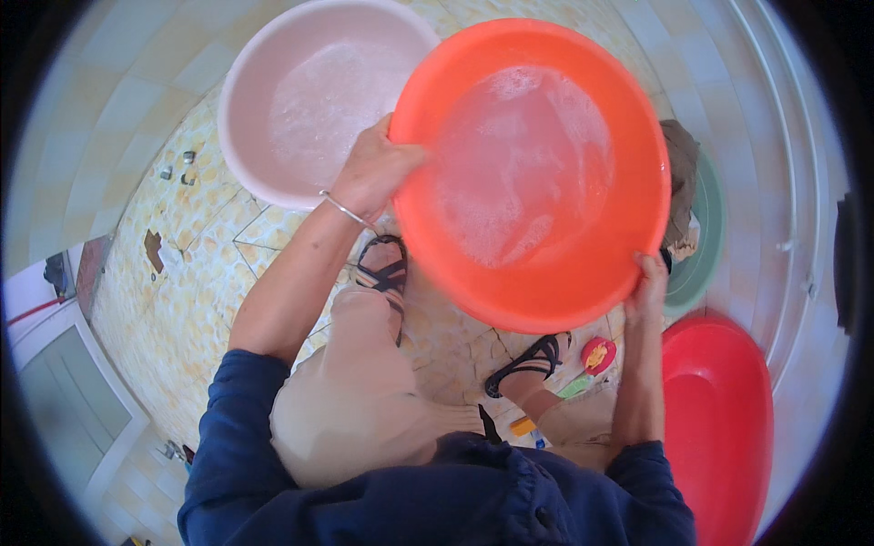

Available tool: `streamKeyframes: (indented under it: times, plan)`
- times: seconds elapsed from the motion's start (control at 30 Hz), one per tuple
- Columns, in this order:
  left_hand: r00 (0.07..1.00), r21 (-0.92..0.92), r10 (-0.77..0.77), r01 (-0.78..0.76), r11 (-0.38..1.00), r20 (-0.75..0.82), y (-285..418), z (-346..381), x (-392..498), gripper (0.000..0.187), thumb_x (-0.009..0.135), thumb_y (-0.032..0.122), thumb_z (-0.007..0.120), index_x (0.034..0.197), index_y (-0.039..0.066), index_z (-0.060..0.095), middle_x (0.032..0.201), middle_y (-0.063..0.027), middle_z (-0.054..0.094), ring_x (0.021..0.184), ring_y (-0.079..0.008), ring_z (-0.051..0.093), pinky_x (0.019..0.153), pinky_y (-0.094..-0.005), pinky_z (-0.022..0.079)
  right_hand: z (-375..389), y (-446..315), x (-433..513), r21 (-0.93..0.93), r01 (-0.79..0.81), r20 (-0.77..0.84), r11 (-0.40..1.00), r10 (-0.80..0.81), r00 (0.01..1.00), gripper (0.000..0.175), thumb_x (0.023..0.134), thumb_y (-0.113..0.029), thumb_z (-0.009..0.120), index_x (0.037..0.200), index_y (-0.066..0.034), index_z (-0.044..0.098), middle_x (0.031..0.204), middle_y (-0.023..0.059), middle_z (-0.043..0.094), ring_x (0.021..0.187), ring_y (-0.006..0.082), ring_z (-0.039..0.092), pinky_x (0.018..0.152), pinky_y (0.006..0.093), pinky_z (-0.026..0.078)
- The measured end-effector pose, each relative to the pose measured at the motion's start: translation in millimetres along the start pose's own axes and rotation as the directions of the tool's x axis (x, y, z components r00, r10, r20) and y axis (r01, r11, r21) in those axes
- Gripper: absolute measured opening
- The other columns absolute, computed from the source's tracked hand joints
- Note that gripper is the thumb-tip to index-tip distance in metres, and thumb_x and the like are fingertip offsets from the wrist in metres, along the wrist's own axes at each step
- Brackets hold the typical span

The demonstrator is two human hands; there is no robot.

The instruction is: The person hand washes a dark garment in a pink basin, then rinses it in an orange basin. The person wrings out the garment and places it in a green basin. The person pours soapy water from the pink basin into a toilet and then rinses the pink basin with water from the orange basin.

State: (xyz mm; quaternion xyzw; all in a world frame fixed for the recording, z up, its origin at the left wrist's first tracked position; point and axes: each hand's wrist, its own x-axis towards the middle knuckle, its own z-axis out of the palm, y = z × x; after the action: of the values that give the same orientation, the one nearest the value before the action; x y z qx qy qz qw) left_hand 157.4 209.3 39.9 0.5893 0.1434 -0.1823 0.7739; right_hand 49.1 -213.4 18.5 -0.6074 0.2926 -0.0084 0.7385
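Both my hands grip the rim of a round orange plastic basin. My left hand holds its left side, thumb over the rim, and a thin bangle circles that wrist. At the lower right of the rim, my right hand clasps the edge, its fingers partly hidden beneath. Cloudy, sudsy water lies in the basin. Behind it to the left stands a pale pink basin with foamy water in it; the orange basin overlaps its right edge in view.
A green basin with dark cloth stands on the right by the tiled wall. Nearer is a red tub. A small red dish and a green-handled brush lie by my right foot. Small metal pieces lie on the tiled floor at left.
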Motion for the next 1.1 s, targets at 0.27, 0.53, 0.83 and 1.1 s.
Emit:
streamKeyframes:
  times: [0.27, 0.53, 0.83, 1.1]
  plan:
    - [0.998, 0.132, 0.015, -0.023, 0.991, 0.063, -0.3, 8.7, 4.8, 0.049, 0.08, -0.002, 0.057, 0.129, -0.008, 0.054, 0.11, -0.0107, 0.067, 0.095, -0.0142, 0.064, 0.083, -0.0287, 0.053, 6.6, 59.5, -20.8, 0.207, -0.025, -0.167, 0.978, 0.06, 0.984, 0.046, 0.078, 0.002, 0.05, 0.123, 0.0032, 0.056, 0.118, 0.0118, 0.065, 0.102, 0.0252, 0.066, 0.092, 0.0367, 0.053]
    - [0.991, 0.11, -0.056, 0.042, 0.993, 0.12, -36.6, 28.3, 0.6, 0.051, 0.081, -0.003, 0.056, 0.132, -0.006, 0.053, 0.115, -0.0108, 0.066, 0.099, -0.0155, 0.065, 0.087, -0.0296, 0.053, -29.7, 33.2, -53.4, 0.076, 0.055, -0.347, 0.996, -0.026, 0.937, 0.035, 0.081, 0.0, 0.051, 0.113, 0.0035, 0.062, 0.106, 0.0117, 0.068, 0.091, 0.023, 0.067, 0.083, 0.0343, 0.055]
    - [0.987, -0.159, -0.101, 0.121, 0.98, 0.128, -78.2, 25.5, -19.9, 0.05, 0.081, -0.006, 0.054, 0.131, -0.004, 0.053, 0.117, -0.0097, 0.065, 0.102, -0.0161, 0.064, 0.088, -0.0303, 0.053, -35.9, 21.6, -60.1, -0.041, -0.008, -0.334, 0.999, -0.006, 0.942, 0.037, 0.082, -0.001, 0.051, 0.117, 0.0055, 0.061, 0.108, 0.0112, 0.068, 0.091, 0.022, 0.067, 0.082, 0.033, 0.054]
    - [0.991, 0.022, -0.09, 0.088, 0.996, 0.098, -122.7, -2.6, -11.4, 0.056, 0.081, -0.009, 0.055, 0.136, -0.002, 0.05, 0.122, -0.0093, 0.064, 0.107, -0.0174, 0.064, 0.093, -0.034, 0.053, -40.0, 79.0, -43.7, 0.002, -0.037, -0.275, 0.999, 0.036, 0.961, 0.04, 0.083, -0.003, 0.049, 0.12, 0.006, 0.059, 0.112, 0.0136, 0.066, 0.096, 0.0256, 0.067, 0.086, 0.0345, 0.054]
